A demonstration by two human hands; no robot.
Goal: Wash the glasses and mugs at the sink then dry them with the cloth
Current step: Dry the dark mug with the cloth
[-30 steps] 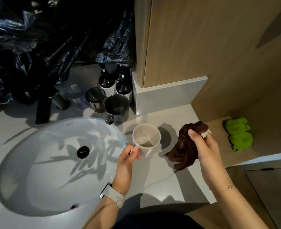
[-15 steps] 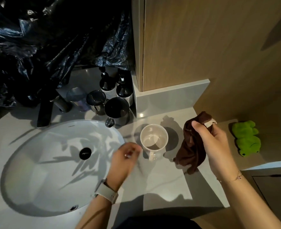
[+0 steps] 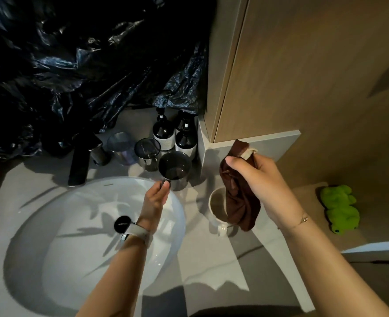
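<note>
The cloth in the right hand is dark brown with a pale tag. Under it sits a cream mug. The mug at the left hand is dark grey. The sink is white. Right of the right hand lies a bright green toy.

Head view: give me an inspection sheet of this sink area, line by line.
Surface: grey counter around a white sink, black tap behind.
Job's things: dark mug, white mug, two glasses, brown cloth.
Clutter: two pump bottles, green toy.
Hands: left hand pinches the dark mug's handle; right hand holds the cloth over the white mug.
Cables: nothing seen.
Surroundings: black plastic sheet, wooden cabinet.
</note>
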